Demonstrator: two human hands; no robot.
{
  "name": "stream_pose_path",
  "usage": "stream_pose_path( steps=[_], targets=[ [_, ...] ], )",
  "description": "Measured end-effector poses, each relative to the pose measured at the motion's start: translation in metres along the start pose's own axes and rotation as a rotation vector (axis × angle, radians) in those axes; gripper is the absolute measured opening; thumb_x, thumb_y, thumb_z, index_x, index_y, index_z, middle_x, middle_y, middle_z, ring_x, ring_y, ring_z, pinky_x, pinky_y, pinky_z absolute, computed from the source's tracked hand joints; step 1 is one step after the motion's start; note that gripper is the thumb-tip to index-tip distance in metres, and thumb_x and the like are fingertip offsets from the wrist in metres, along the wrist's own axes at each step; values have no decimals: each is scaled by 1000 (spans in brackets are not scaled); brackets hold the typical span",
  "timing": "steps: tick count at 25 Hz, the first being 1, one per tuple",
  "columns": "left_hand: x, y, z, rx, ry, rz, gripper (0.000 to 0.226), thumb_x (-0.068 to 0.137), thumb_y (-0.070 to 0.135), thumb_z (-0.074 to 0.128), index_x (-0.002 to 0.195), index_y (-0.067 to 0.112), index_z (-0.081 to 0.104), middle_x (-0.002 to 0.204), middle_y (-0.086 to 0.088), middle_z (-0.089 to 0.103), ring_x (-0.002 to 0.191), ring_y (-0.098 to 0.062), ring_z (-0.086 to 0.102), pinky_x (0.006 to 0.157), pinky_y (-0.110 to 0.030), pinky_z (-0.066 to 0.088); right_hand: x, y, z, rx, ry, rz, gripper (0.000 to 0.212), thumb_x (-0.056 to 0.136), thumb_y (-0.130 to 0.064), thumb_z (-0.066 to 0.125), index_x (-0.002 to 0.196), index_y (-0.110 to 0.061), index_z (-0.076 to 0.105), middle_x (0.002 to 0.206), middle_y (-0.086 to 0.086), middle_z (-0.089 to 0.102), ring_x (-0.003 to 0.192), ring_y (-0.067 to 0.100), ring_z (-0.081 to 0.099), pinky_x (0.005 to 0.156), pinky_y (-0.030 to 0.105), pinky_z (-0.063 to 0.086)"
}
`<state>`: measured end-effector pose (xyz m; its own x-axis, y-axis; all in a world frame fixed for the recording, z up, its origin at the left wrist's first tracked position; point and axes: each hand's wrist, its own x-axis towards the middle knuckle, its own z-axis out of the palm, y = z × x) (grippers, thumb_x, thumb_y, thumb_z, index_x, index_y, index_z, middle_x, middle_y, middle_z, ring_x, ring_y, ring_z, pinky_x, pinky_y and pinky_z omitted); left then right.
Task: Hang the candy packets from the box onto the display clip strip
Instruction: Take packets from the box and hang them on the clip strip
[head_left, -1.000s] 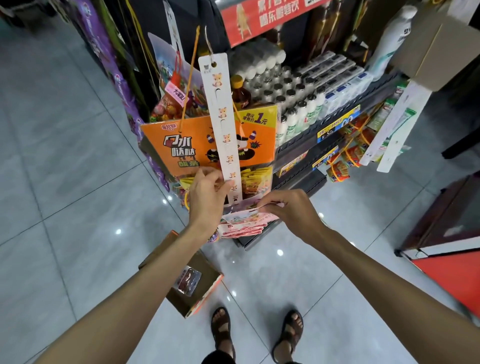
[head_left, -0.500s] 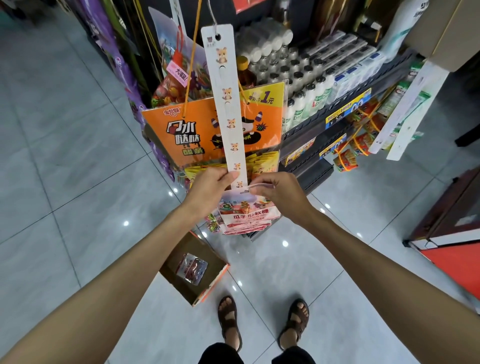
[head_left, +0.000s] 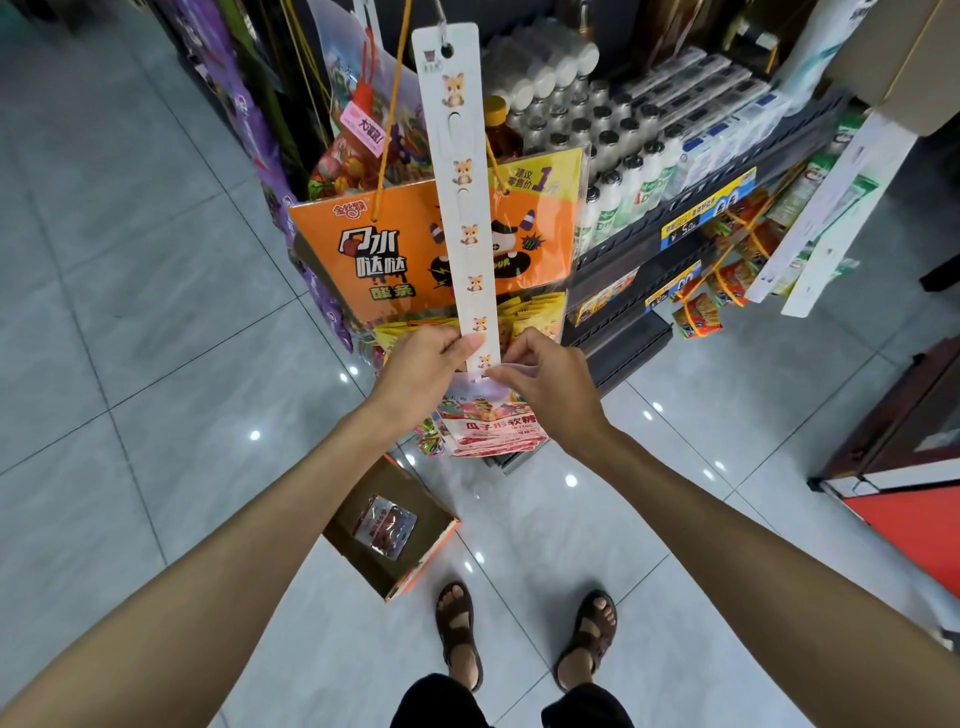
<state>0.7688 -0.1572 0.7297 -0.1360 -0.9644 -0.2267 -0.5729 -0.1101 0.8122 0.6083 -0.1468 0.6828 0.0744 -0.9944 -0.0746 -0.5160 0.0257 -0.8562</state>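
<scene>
A long white clip strip printed with small animal pictures hangs from a hook in front of the shelving. My left hand pinches the strip near its lower end. My right hand grips the top edge of a candy packet and holds it against the strip's bottom tab. More packets hang stacked behind that one. On the floor below stands an open cardboard box with one packet lying inside.
An orange snack display card hangs behind the strip. Shelves of small white bottles and price tags run to the right. A red cabinet stands at the right edge. My sandalled feet are on the grey tiled floor.
My right hand lifted the packet up from below the strip to its bottom tab. My left hand kept its hold on the strip. The camera tilted down a little.
</scene>
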Motion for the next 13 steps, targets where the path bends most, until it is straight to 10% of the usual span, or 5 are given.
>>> stream_pose_path(
  steps=[13],
  targets=[
    [9, -9, 1, -24, -6, 32, 30, 97, 26, 51, 118, 11, 64, 143, -1, 50, 127, -26, 53, 89, -39, 57, 12, 11, 3, -44, -40, 21, 17, 84, -23, 71, 86, -12, 58, 103, 4, 73, 95, 14, 67, 68, 25, 56]
  ],
)
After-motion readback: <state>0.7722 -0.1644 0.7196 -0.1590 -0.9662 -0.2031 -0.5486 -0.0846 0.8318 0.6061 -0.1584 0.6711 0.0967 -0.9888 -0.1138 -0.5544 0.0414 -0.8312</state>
